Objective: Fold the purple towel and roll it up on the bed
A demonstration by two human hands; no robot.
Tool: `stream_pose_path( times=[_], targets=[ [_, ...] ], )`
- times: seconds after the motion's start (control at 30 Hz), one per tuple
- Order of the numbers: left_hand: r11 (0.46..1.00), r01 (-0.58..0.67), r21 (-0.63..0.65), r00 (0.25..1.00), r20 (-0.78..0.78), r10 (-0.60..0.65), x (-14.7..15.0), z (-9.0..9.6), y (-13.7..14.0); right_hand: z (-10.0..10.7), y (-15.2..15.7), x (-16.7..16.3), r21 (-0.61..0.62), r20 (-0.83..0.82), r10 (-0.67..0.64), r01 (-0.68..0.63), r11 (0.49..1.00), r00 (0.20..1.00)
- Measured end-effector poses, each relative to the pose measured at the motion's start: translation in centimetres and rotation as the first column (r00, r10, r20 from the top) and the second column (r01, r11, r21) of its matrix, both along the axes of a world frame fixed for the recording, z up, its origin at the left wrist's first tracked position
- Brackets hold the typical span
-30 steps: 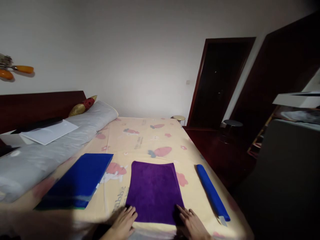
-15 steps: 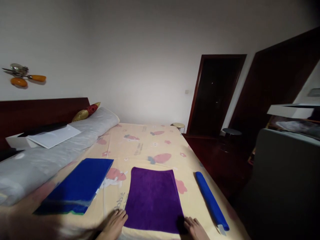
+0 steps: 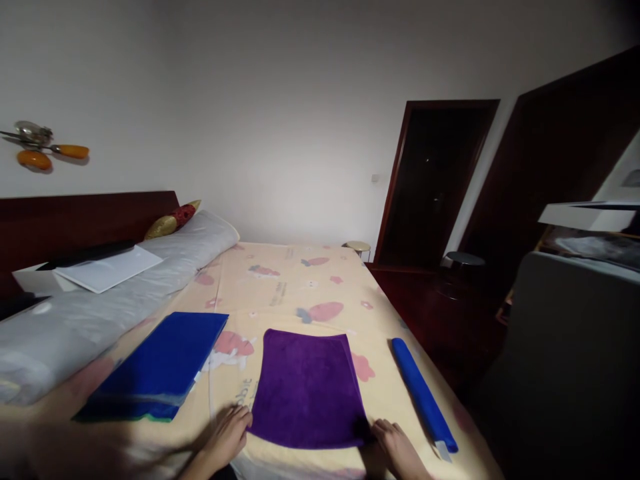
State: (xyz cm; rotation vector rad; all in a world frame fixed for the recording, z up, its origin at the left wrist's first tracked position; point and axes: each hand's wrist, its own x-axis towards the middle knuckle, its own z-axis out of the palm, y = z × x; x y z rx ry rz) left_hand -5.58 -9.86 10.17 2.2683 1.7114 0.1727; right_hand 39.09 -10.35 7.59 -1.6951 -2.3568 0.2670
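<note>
A folded purple towel (image 3: 307, 393) lies on the bed sheet in front of me. My left hand (image 3: 231, 433) grips its near left corner with the fingers pinched together. At the near right corner, my right hand (image 3: 395, 445) is closed on the same towel; shadow covers part of that grip. The towel's near edge bows between the two hands. Left of it lies a flat, folded blue towel (image 3: 155, 367) with a small white tag. To the right, a rolled blue towel (image 3: 424, 397) rests near the bed's edge, a pale tag at its near end.
The bed sheet (image 3: 280, 293) is pale with pink prints. Along the headboard (image 3: 80, 213) lie a grey quilt (image 3: 125, 283), a white board (image 3: 107, 268) and a red and gold cushion (image 3: 175, 220). Stools (image 3: 464, 260) stand beyond the bed, and a dark grey panel (image 3: 580, 347) stands on the right.
The towel's near edge has shifted slightly away from me and now curves more. Both hands keep hold of the corners. The view has tilted a little.
</note>
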Motion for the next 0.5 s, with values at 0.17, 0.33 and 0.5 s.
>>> stream_pose_path(
  times=[0.17, 0.33, 0.5],
  targets=[
    [0.996, -0.086, 0.004, 0.964, 0.254, 0.082, -0.6, -0.4, 0.9, 0.3, 0.3, 0.6, -0.021, -0.142, -0.055, 0.052, 0.998, 0.988],
    [0.995, -0.103, -0.017, 0.930, 0.353, 0.102, -1.2, -1.3, 1.7, 0.0, 0.7, 0.7, -0.130, -0.364, -0.158, 0.117, 0.985, 0.918],
    [0.991, -0.135, -0.019, 0.896, 0.425, 0.130, -1.6, -2.2, 2.6, 0.3, 0.9, 0.2, -0.198, -0.458, -0.190, 0.109, 0.974, 0.868]
  ],
)
